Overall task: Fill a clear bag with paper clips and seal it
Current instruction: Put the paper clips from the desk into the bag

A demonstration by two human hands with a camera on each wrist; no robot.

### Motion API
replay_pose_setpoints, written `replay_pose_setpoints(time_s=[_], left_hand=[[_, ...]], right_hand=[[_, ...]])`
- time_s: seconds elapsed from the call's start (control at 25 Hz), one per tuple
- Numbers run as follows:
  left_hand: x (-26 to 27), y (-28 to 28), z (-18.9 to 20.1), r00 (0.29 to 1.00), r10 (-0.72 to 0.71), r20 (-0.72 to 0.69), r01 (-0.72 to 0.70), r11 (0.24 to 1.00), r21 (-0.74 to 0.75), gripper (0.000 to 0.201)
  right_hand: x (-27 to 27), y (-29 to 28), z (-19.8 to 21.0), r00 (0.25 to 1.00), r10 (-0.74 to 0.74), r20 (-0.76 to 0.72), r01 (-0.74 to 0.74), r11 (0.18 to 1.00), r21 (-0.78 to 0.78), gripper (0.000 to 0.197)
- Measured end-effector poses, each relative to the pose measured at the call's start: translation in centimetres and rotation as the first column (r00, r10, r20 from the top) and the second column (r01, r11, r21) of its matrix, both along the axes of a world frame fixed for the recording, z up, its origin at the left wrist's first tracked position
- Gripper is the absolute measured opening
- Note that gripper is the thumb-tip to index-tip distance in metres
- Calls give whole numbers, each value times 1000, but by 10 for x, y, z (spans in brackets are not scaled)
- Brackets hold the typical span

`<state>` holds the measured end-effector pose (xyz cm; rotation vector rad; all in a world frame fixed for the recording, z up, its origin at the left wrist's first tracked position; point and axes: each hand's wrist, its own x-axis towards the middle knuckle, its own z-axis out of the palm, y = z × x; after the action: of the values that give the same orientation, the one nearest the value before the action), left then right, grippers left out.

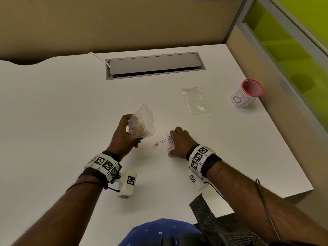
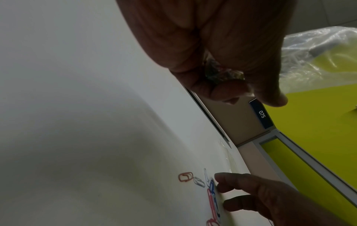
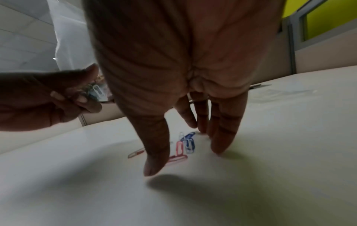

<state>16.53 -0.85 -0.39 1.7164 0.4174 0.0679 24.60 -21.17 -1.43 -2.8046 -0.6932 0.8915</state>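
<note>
Our left hand point(image 1: 124, 134) grips the clear bag point(image 1: 142, 123), clips inside, above the desk point(image 1: 71, 107). Just right of it, our right hand point(image 1: 179, 141) spreads straight fingers point(image 3: 224, 125) over loose paper clips point(image 1: 169, 142). Beyond lie spare bags point(image 1: 195, 100) and a pink cup point(image 1: 246, 94).

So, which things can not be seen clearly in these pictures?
- How many paper clips are in the clear bag: head view too small; left hand covers them in the left wrist view.
- Clips under the right hand: partly covered in head view.
- Spare bags: number unclear, transparent.
- Cup contents: hidden by its wall.
</note>
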Motion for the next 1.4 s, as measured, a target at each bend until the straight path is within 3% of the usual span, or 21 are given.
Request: replay_pose_setpoints(time_s=[0.12, 0.4, 0.6, 0.72, 0.8, 0.96, 1.04, 1.24, 1.32, 1.4], left_hand=[[-2, 1, 2, 1000, -4, 2, 3, 1000, 17, 59], [-4, 0, 5, 1000, -4, 6, 4, 1000, 8, 60], [-7, 2, 4, 1000, 14, 2, -14, 1000, -9, 60], [-8, 4, 3, 1000, 11, 0, -11, 1000, -1, 60], [-8, 5, 3, 1000, 12, -5, -12, 1000, 7, 60], [-8, 6, 3, 1000, 17, -5, -17, 1000, 13, 62], [-8, 6, 3, 1000, 10, -5, -9, 1000, 21, 62], [-7, 2, 5, 1000, -11, -13, 11, 1000, 29, 61], [-7, 0, 6, 1000, -20, -13, 21, 999, 29, 61], [-6, 0, 6, 1000, -27, -12, 28, 999, 35, 61]], right_hand=[[2, 1, -10, 998, -63, 9, 62, 996, 64, 64], [-1, 14, -20, 990, -136, 38, 119, 947, 298, 28], [-3, 15, -21, 980, -191, 57, 157, 918, 365, 35], [-12, 20, -20, 979, -173, 108, 143, 959, 245, 61], [-17, 28, -21, 981, -152, 117, 126, 970, 206, 64], [-17, 33, -24, 977, -186, 104, 146, 940, 310, 24], [-14, 29, -26, 979, -173, 108, 130, 937, 324, 17], [-19, 18, -25, 984, -1, 176, -41, 971, 234, 39], [-20, 17, -31, 985, 99, 140, -125, 975, 186, 42], [-17, 14, -31, 992, 105, 77, -117, 978, 174, 51]])
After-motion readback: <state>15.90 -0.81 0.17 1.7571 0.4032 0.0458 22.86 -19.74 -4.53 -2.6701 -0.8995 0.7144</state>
